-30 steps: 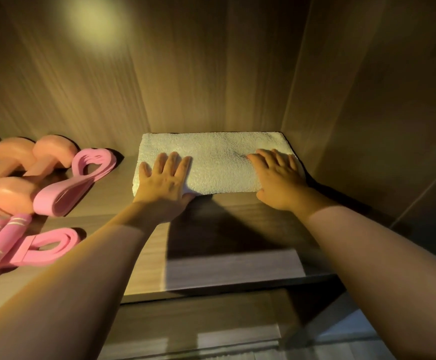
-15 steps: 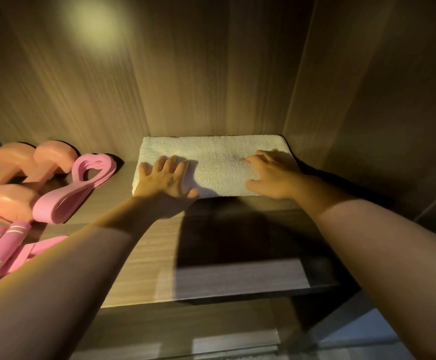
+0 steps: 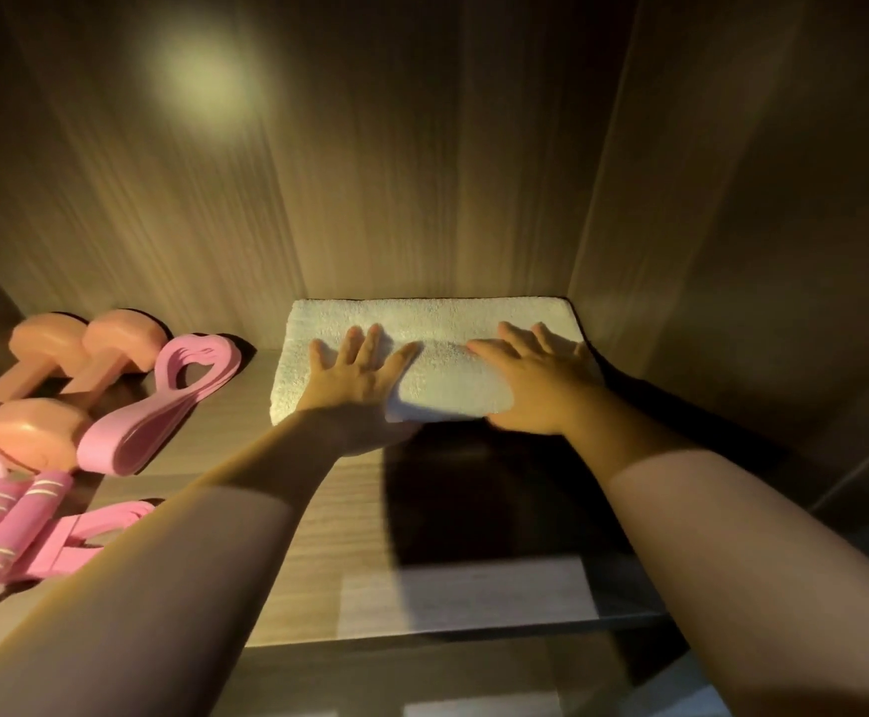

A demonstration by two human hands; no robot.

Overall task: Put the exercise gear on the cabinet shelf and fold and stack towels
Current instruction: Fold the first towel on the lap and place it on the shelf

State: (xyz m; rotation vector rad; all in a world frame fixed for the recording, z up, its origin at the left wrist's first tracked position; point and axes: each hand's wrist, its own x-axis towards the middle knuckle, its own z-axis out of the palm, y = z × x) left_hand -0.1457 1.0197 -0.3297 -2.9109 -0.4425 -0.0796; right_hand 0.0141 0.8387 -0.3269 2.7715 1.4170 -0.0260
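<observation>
Head cam: we see left hand (image 3: 355,390) and right hand (image 3: 543,385) pressed flat on the folded white towel (image 3: 437,323) in the shelf's (image 3: 349,514) back-right corner, fingers (image 3: 373,344) straight, spread, gripping nothing; dumbbells (image 3: 34,432), pink bands (image 3: 174,401), jump rope (image 3: 13,520) well apart at left.

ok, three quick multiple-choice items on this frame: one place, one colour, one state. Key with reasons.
1. Where on the shelf is the towel?
A) back right corner
B) front left edge
C) centre front

2. Colour of the looped band nearest the towel?
A) green
B) pink
C) black

3. The left hand and right hand are:
A) clenched fists
B) gripping weights
C) flat on the towel

Key:
1A: it lies deep in the right-hand corner.
2B: the band is plainly pink.
3C: fingers are straight and both palms are on the cloth.
</observation>
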